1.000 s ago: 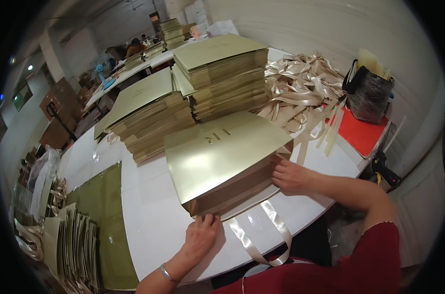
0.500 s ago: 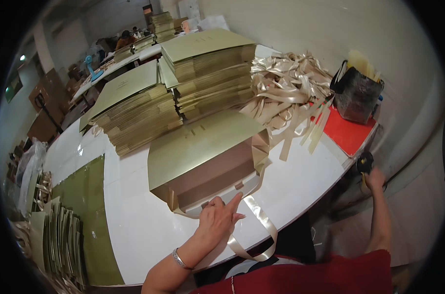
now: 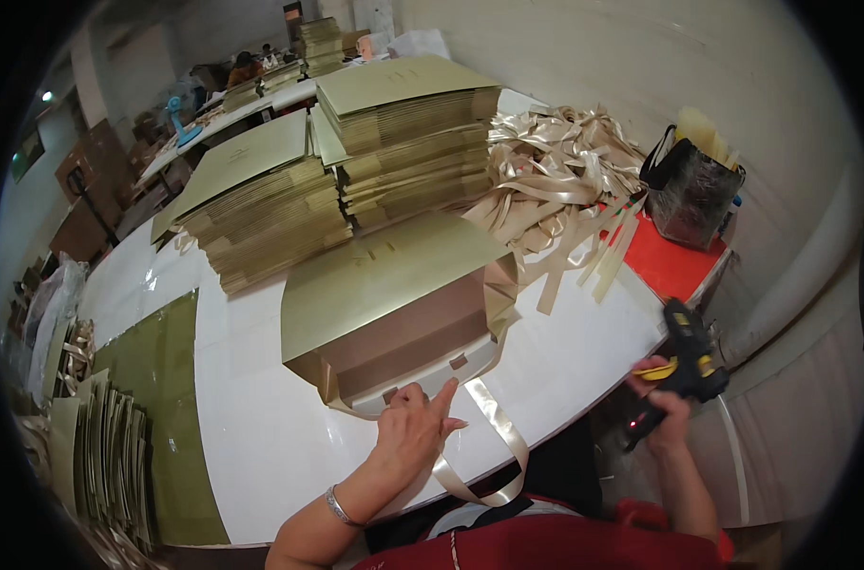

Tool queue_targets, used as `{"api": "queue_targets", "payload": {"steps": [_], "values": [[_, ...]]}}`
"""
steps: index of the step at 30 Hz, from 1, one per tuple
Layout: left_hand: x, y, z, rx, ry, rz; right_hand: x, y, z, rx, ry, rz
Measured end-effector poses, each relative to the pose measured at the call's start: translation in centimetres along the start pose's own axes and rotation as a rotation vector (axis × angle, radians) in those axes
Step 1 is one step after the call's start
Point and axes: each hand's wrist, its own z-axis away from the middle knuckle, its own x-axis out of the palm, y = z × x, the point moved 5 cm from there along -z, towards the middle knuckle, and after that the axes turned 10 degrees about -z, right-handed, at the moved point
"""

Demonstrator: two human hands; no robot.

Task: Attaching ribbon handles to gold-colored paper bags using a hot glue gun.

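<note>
white and long, the tabletop (image 3: 261,427) is running away toward the back of a workshop, where other people are sitting at further tables. two tall stacks of flat gold paper bags (image 3: 403,142) are standing on it, with a loose heap of gold ribbon (image 3: 556,180) just beside them and a dark bag (image 3: 689,195) on a red sheet (image 3: 665,266) near the far edge.

nearest the person, one gold paper bag (image 3: 384,285) is lying on its side with its mouth opened toward them, brown inside showing. a ribbon handle (image 3: 494,446) is looping out of the mouth and hanging over the tabletop edge. the left hand (image 3: 413,432) is resting at the bag's mouth, fingers loosely spread with the forefinger pointing up against the ribbon where it enters the bag, gripping nothing. the right hand (image 3: 665,399) is off to the side past the tabletop edge, fingers wrapped tight around a black and yellow glue gun (image 3: 684,356).

judging from this, the ribbon seems placed at the mouth but whether it is already glued cannot be told; the big stacks suggest many bags are waiting, though which stacks are finished is unclear.
</note>
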Motion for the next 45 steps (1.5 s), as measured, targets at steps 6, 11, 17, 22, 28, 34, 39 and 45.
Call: {"api": "queue_targets", "payload": {"steps": [6,11,17,22,28,34,39,45], "values": [[-0.3,-0.3,0.6,-0.031,0.03,0.098,12.6,4.9,5.6,0.735,-0.41,0.046],[-0.6,-0.5,0.9,-0.061,0.036,0.166,14.5,7.8,4.9,0.809,-0.359,0.272],[0.1,-0.9,1.2,-0.065,0.065,0.196,13.8,6.6,3.8,0.771,-0.39,0.526],[-0.8,-0.7,0.9,-0.081,0.039,0.144,14.9,7.0,2.6,0.803,-0.422,0.251],[-2.2,-4.7,3.0,-0.129,-0.113,0.023,13.9,6.7,3.1,0.811,-0.429,0.302],[-0.9,-6.2,5.6,-0.09,0.243,0.098,16.3,7.3,4.3,0.84,-0.6,0.218],[0.3,-6.2,6.1,-0.13,0.357,0.142,18.3,10.3,5.5,1.048,-0.582,0.218],[-0.3,-6.7,6.3,-0.102,0.379,0.195,19.1,9.7,5.4,1.022,-0.571,0.361]]}}
